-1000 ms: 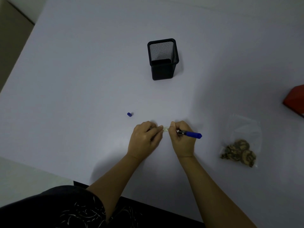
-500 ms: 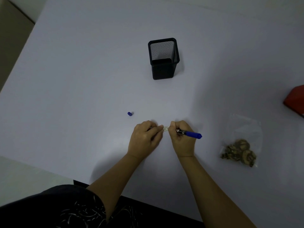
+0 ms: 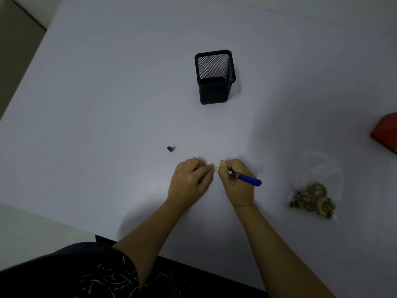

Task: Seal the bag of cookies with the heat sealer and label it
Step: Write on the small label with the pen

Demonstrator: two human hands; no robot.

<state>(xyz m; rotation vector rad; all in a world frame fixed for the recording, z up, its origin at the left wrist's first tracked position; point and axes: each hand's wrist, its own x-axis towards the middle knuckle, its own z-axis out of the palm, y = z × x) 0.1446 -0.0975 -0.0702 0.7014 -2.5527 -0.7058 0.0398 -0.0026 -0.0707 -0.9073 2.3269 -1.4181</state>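
A small pale label strip point(image 3: 216, 168) lies on the white table point(image 3: 107, 115) between my two hands. My left hand point(image 3: 190, 179) pinches its left end with curled fingers. My right hand point(image 3: 235, 181) grips a blue marker point(image 3: 247, 179), tip down at the label, the barrel pointing right. The marker's blue cap point(image 3: 170, 149) stands apart to the upper left. The clear bag of cookies point(image 3: 314, 190) lies flat to the right, cookies bunched at its near end. A red object point(image 3: 385, 132) shows at the right edge, cut off.
A black mesh pen holder point(image 3: 214, 77) stands upright behind my hands. The table's near edge runs just in front of my body; its left edge slants away at the far left.
Almost nothing differs. My hands stay on the label and marker in the same spot, with only a tiny shift of the fingers.
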